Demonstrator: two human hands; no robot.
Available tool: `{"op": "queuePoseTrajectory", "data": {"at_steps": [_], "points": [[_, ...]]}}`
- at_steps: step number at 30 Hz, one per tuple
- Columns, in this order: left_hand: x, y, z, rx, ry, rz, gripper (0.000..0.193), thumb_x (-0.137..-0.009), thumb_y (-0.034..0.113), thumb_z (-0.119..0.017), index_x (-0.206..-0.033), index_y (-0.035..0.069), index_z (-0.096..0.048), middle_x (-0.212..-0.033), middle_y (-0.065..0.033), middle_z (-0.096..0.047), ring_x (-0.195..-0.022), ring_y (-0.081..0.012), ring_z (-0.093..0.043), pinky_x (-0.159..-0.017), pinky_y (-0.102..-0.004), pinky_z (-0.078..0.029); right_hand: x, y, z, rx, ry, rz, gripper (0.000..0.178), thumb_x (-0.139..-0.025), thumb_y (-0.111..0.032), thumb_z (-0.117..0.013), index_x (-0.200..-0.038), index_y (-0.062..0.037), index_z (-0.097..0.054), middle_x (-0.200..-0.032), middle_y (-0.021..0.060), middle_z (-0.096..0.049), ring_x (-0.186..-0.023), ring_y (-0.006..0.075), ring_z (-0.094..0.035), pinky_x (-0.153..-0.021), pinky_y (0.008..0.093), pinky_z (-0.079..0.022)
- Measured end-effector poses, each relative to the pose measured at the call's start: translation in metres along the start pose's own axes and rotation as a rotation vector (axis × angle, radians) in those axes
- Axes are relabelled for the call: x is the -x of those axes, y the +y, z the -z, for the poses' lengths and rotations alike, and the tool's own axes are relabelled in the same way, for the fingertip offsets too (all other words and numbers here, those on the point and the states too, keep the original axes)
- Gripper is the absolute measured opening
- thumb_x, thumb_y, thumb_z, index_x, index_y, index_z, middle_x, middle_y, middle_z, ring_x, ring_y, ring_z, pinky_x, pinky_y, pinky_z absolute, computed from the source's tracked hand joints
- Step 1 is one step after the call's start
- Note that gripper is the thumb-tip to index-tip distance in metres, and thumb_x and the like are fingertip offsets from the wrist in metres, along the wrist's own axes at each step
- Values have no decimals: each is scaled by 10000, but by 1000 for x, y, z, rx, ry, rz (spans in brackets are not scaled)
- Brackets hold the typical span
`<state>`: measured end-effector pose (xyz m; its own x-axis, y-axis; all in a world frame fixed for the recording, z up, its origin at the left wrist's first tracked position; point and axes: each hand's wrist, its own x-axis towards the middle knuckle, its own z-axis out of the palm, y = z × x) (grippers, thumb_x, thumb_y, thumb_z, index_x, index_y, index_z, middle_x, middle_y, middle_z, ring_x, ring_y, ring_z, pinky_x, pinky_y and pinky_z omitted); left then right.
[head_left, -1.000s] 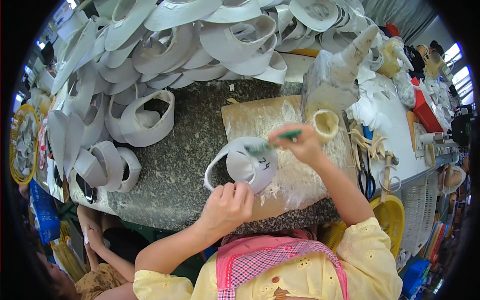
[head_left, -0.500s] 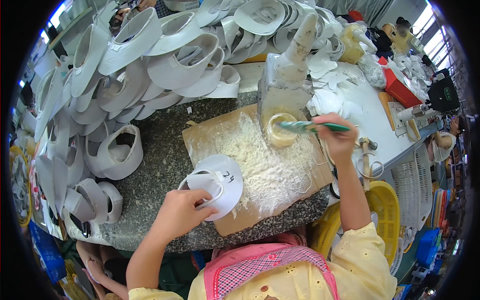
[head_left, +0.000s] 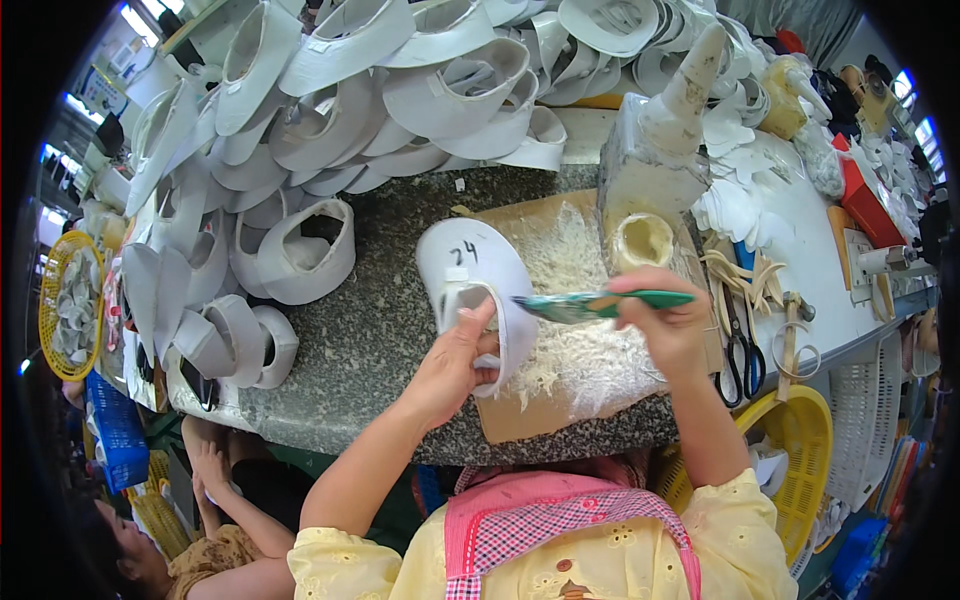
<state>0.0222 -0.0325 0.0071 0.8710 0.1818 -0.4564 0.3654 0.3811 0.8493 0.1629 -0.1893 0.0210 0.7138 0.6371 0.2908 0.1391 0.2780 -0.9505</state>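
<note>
My left hand (head_left: 455,365) grips a white visor-shaped piece (head_left: 500,262) by its curved band, thumb on the inner edge. The piece stands tilted, its brim with a dark handwritten mark turned up. In my right hand (head_left: 665,325) is a brush (head_left: 580,306) with a green handle, held level, its bristle tip at the band's right edge; whether it touches cannot be made out. Below lies a cardboard sheet (head_left: 548,415) crusted with pale dried paste. A small round cup (head_left: 643,240) with yellowish paste sits behind my right hand, against a grimy whitish block-shaped holder (head_left: 650,165).
Many white visor pieces (head_left: 310,255) are heaped along the left and back. Black-handled scissors (head_left: 738,350) and a hammer (head_left: 795,320) lie right. A yellow basket (head_left: 805,440) stands below the table's right edge. Another person (head_left: 225,530) sits at the lower left.
The brush has left the paste cup and come left to the visor piece. My left hand has raised and turned the piece so its band faces the brush. The whole view has shifted.
</note>
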Motion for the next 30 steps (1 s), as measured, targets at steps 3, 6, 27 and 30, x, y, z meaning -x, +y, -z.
{"op": "queuePoseTrajectory", "data": {"at_steps": [3, 6, 27, 30], "points": [[-2, 6, 0, 220, -69, 72, 827, -683, 697, -58, -1297, 144, -83, -1234, -129, -339, -1105, -280, -348, -903, -413, -257, -16, 12, -19, 149, -2, 123, 148, -689, 32, -580, -829, -15, -592, -690, 73, -590, -582, 90, -540, -497, 194, -420], [2, 8, 7, 294, -14, 31, 896, -621, 744, 7, -1300, 165, -75, -1225, -140, -347, -1114, -293, -322, -915, -432, -216, 1, 23, -17, 102, -245, 34, 145, -683, 36, -580, -807, -34, -606, -709, 78, -598, -605, 95, -555, -520, 196, -428], [-1, 31, 18, -176, 40, 95, 739, -796, 567, -219, -1206, -47, -249, -1085, -192, -460, -910, -252, -506, -735, -330, -434, 5, -6, 38, 223, 188, 49, 115, -685, 49, -552, -788, 9, -584, -679, 64, -591, -529, 67, -497, -463, 168, -375], [-10, 29, 16, -147, 134, 87, 670, -814, 526, -264, -1142, -52, -348, -1005, -164, -498, -750, -186, -524, -622, -269, -432, -12, 2, 54, 595, 246, 302, 132, -654, 68, -562, -769, 6, -583, -683, 59, -582, -535, 92, -494, -462, 188, -361]]}}
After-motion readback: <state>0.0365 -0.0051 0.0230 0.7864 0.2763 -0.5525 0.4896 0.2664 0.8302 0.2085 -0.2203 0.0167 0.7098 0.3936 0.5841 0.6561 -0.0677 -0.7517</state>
